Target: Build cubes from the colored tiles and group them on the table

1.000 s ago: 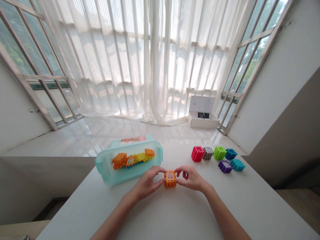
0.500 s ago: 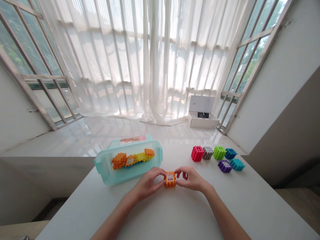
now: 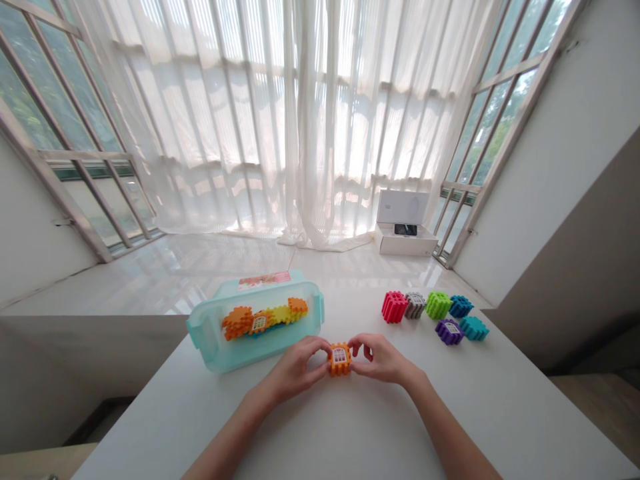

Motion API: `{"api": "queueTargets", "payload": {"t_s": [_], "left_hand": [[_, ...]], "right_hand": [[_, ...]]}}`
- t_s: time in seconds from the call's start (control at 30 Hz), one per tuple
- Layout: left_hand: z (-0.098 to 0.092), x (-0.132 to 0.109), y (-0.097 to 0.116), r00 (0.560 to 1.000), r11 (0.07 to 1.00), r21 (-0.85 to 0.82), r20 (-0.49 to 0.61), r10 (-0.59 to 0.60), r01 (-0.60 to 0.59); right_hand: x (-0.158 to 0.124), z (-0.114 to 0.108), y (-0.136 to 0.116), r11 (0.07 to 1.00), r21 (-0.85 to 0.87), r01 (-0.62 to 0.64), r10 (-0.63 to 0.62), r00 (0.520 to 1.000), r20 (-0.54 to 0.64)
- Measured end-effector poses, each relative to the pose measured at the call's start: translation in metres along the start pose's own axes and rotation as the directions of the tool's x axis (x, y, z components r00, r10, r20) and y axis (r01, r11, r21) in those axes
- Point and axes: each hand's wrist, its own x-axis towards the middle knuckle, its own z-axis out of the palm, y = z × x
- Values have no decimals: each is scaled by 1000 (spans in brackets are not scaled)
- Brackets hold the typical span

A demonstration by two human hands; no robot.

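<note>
An orange interlocking block with notched edges and a white window piece on top sits between my hands on the white table. My left hand pinches its left side between thumb and fingers. On the opposite side, the curved thumb and index finger of my right hand are at the block's right edge, the other fingers curled in. Left of the block, a translucent mint-green bin holds loose orange and yellow notched pieces, with some blue beneath them.
Several assembled blocks stand at the right: red, grey, lime green, dark blue, purple and teal. An open white box with a phone rests on the windowsill, before a sheer curtain.
The fingers of my right hand have shifted very slightly at the orange block's right edge. The block and my left hand stay nearly in place; the view has moved a little.
</note>
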Motion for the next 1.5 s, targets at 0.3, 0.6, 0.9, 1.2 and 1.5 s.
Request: {"api": "queueTargets", "payload": {"t_s": [0.3, 0.6, 0.9, 1.2, 1.5], "left_hand": [[4, -3, -4, 1000, 999, 49, 18, -6, 5], [11, -6, -16, 999, 997, 75, 36, 10, -12], [14, -5, -15, 997, 994, 94, 51, -56, 51], [13, -5, -19, 998, 996, 66, 18, -55, 54], [15, -5, -20, 999, 995, 90, 2, -51, 51]], "right_hand": [[0, 1, 0, 1000, -28, -7, 7, 1000, 15], [-2, 5, 3, 993, -121, -13, 19, 999, 46], [-1, 7, -1, 978, -209, -11, 26, 997, 67], [-1, 5, -1, 976, -220, -11, 28, 997, 71], [-1, 4, -2, 973, -229, -9, 26, 997, 74]]}}
